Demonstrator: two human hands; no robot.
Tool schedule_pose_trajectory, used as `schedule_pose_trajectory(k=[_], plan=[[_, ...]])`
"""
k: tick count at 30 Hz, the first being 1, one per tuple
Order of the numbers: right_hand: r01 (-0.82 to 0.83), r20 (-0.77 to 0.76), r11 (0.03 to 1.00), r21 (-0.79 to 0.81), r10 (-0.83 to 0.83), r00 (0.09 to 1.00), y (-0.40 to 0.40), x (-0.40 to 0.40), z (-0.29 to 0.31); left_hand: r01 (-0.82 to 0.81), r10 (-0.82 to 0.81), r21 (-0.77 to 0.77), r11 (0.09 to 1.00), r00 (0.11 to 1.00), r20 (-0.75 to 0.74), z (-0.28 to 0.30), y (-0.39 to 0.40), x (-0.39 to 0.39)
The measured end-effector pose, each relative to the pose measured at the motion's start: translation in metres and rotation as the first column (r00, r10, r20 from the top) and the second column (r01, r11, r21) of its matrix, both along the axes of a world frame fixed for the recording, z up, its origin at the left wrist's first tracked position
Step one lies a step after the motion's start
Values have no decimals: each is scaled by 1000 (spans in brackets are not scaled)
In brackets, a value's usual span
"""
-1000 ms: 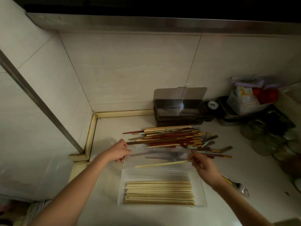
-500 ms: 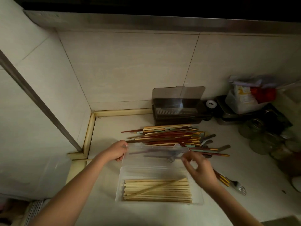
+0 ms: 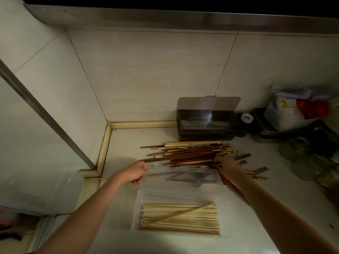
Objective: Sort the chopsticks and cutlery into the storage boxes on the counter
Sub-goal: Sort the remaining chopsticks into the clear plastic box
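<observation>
A clear storage box (image 3: 136,208) sits on the counter and holds several pale wooden chopsticks (image 3: 179,219), one lying crooked across the rest. Its clear lid (image 3: 183,177) stands open behind it, and my left hand (image 3: 134,172) grips the lid's left edge. Through the lid I see a fork (image 3: 196,183). Behind lies a mixed pile of red, brown and pale chopsticks (image 3: 189,153). My right hand (image 3: 227,166) is at the pile's right end, fingers curled on dark red chopsticks (image 3: 233,186) that run back under my wrist.
A dark storage box (image 3: 207,125) with its lid raised stands against the back wall. Cutlery handles (image 3: 260,170) lie right of the pile. Glass jars (image 3: 300,153) and a tray of packets (image 3: 286,116) crowd the right. A clear container (image 3: 45,191) sits at the left.
The pale chopstick left my right hand and now lies crooked in the clear box. My right hand then moved back to the pile's right end. My left hand stayed on the lid.
</observation>
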State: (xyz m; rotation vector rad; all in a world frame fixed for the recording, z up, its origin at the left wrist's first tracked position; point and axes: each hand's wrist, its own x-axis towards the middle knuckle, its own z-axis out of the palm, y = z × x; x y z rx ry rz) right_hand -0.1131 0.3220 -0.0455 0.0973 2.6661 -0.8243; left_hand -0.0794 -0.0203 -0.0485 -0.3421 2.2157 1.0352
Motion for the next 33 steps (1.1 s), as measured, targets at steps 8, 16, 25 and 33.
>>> schedule_pose_trajectory(k=[8, 16, 25, 33], plan=[[-133, -176, 962, 239, 178, 968, -11, -4, 2, -22, 21, 36, 999, 999, 32, -4, -2, -2], [-230, -140, 926, 299, 281, 949, -32, -22, 1, -24, 23, 29, 999, 1000, 13, -3, -3, -3], [-366, -60, 862, 352, 410, 910, -63, -31, 2, -21, 21, -2, 1000, 1000, 6, -7, -2, -3], [-408, -21, 751, 520, 489, 872, -70, -31, 5, -2, 2, -11, 1000, 1000, 12, -5, -2, -6]])
